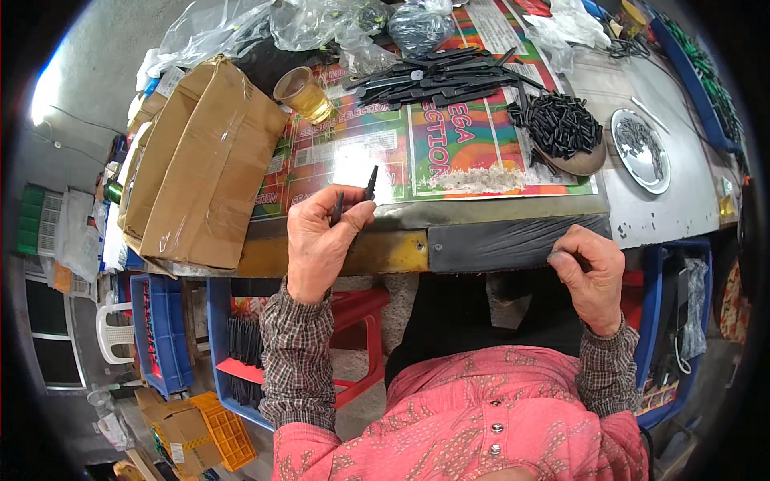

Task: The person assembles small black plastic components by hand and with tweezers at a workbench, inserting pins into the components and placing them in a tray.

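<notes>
My left hand [319, 240] is over the table's front edge, fingers closed around a slim black tapered stick [371, 183] that points up and away. A second dark end [337, 210] shows between the fingers. Further right, my right hand [595, 274] hovers at the edge, thumb and fingers curled together; whatever they pinch, if anything, is too small to see. Long flat black pieces [449, 78] lie heaped at the back. Right of them, short black tubes [561, 124] pile up on a brownish dish [585, 165]. A round metal plate [656, 189] holds small silvery bits [639, 144].
An open cardboard box [216, 168] stands at the left, beside a plastic cup of yellow liquid [305, 94]. Pale crumbs [477, 179] lie on the colourful printed sheet. Clear plastic bags [313, 24] crowd the back. Blue crates [216, 321] and a red stool [361, 337] sit below.
</notes>
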Tool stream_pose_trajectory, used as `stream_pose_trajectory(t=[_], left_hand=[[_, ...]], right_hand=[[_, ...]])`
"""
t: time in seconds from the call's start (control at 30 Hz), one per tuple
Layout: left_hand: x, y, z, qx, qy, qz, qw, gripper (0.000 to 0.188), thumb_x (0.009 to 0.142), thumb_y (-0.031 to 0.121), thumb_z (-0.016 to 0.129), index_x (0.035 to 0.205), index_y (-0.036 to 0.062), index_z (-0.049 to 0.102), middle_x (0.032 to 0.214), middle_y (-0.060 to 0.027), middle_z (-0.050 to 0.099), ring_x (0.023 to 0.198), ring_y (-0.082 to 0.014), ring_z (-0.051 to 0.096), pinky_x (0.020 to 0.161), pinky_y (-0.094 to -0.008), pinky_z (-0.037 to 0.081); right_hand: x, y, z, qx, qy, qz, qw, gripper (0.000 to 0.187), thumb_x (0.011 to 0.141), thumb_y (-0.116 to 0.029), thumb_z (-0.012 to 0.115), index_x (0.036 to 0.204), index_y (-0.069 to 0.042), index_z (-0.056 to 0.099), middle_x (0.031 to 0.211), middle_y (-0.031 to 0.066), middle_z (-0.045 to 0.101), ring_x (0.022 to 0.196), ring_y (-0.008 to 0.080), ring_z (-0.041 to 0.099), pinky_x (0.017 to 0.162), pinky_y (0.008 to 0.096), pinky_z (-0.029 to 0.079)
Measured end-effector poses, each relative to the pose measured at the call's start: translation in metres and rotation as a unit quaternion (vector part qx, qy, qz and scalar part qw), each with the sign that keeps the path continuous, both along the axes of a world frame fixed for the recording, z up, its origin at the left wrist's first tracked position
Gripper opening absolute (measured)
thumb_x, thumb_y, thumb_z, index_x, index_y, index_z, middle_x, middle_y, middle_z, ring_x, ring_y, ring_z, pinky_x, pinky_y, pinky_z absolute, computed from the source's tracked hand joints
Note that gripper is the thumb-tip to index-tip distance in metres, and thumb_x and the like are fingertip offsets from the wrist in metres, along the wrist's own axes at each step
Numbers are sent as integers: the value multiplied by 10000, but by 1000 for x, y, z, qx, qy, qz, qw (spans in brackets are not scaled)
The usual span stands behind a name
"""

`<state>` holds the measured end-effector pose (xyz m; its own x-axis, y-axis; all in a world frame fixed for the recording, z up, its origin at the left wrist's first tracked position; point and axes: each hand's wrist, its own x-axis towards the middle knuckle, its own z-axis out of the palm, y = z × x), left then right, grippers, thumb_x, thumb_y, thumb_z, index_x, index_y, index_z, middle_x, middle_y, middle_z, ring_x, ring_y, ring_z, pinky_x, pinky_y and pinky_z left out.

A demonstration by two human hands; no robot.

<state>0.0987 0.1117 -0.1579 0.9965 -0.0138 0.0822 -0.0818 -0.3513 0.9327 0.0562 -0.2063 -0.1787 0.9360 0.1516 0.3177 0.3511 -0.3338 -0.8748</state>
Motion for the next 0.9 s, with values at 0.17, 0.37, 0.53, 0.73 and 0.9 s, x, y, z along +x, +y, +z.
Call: stream_pose_trajectory(t=[0.17,0.37,0.53,0.73,0.9], left_hand=[[-16,-16,-1,-27,42,-13,999,151,866,88,679,967,-20,651,719,-6,649,554,2,479,474,-159,347],[-36,-35,0,-78,48,-32,995,139,847,72,694,938,-24,650,743,-7,643,652,-21,540,578,-169,424],[-48,-48,-1,-101,57,-33,993,132,845,50,702,929,-31,640,733,47,581,645,1,477,568,-163,399],[-62,-53,-7,-54,42,-48,997,155,818,69,735,910,-18,646,702,62,536,603,-4,413,538,-175,368],[-66,-52,-10,-19,19,-41,999,161,805,66,743,903,-16,646,678,47,533,587,-6,410,525,-181,371]], right_hand=[[0,5,6,-14,-17,1,1000,125,797,-52,692,767,25,598,666,69,551,576,157,520,539,265,405],[-2,11,10,-12,-36,33,999,127,798,-56,697,777,24,601,672,70,555,572,157,518,537,266,412],[-6,15,11,-10,-48,43,998,144,796,-70,718,782,21,607,667,70,556,558,158,514,519,271,407],[-10,20,8,-6,-56,69,996,143,801,-73,717,786,21,610,665,73,559,548,166,515,510,274,404],[-13,22,7,-7,-51,66,996,142,803,-77,717,784,19,614,668,74,564,551,165,520,508,274,406]])
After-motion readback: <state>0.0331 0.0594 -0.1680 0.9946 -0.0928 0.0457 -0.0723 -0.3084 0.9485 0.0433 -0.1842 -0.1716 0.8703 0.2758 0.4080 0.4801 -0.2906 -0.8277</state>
